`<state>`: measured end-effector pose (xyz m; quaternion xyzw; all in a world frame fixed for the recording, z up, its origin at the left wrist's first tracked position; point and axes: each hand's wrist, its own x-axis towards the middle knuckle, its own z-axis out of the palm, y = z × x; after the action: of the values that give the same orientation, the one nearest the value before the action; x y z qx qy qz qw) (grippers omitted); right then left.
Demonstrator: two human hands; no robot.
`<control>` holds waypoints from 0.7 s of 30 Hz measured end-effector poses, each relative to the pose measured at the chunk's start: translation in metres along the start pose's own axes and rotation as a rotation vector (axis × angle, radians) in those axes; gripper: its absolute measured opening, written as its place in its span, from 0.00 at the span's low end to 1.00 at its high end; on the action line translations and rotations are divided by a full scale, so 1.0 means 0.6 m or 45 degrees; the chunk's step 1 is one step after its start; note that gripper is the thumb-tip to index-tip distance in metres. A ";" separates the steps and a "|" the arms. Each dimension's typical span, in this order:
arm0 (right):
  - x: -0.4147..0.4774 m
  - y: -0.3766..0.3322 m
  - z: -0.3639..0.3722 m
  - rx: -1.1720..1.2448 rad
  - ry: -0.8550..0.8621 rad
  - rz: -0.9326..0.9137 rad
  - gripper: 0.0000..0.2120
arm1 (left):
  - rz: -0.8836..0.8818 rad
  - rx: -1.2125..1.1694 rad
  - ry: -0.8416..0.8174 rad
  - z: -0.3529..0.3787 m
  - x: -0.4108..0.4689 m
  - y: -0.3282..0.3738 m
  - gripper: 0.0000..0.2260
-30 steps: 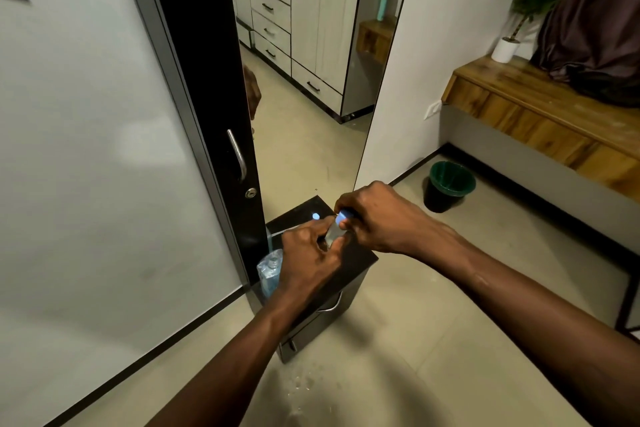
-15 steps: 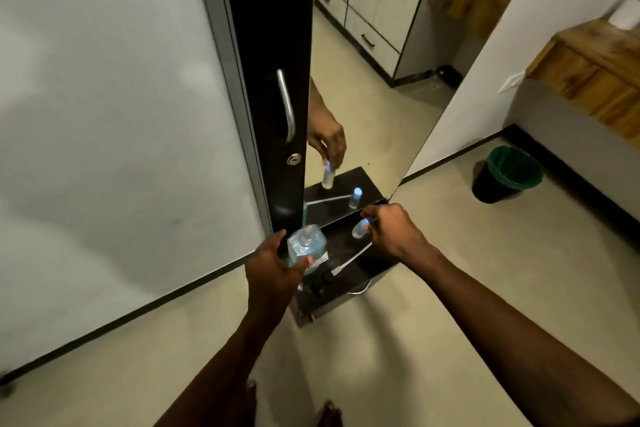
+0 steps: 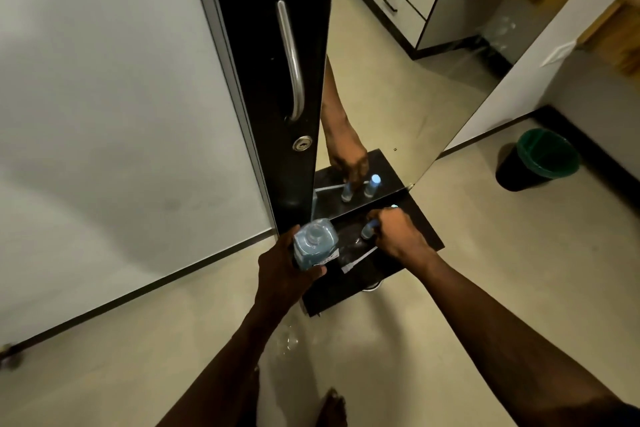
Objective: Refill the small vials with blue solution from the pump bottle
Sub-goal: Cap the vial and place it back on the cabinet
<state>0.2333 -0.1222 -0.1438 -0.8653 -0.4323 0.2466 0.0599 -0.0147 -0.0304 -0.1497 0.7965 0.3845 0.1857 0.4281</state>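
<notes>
My left hand [image 3: 282, 272] grips a clear bottle of blue solution [image 3: 314, 243] with its neck uncapped, held at the left edge of a low black cabinet top [image 3: 420, 227]. My right hand [image 3: 398, 234] pinches a small vial with a blue cap [image 3: 367, 229], standing it on the cabinet top. A second vial [image 3: 394, 207] peeks out just behind my right hand. A white pump tube [image 3: 358, 258] lies flat on the top between my hands. The mirror [image 3: 398, 97] behind repeats the hand and both vials.
A black door with a steel handle [image 3: 292, 59] stands left of the mirror, next to a frosted panel [image 3: 104, 114]. A black bin with a green liner [image 3: 540, 159] sits on the floor at right. Wet drops [image 3: 289, 340] mark the floor below the cabinet.
My hands have separated: the left now holds the bottle at the cabinet's left edge, and the right has lowered the vial onto the top. The camera has tilted down and closer.
</notes>
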 end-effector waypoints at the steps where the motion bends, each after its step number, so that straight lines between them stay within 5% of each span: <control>1: 0.002 0.004 0.000 -0.004 0.000 0.008 0.10 | -0.004 -0.009 -0.001 0.003 0.001 -0.002 0.38; 21: 0.040 0.028 -0.009 -0.112 0.007 -0.011 0.05 | -0.019 -0.114 0.047 0.030 0.012 -0.027 0.33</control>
<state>0.2604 -0.1132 -0.1535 -0.8657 -0.4465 0.2249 0.0242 -0.0064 -0.0289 -0.1734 0.7701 0.3897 0.2140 0.4576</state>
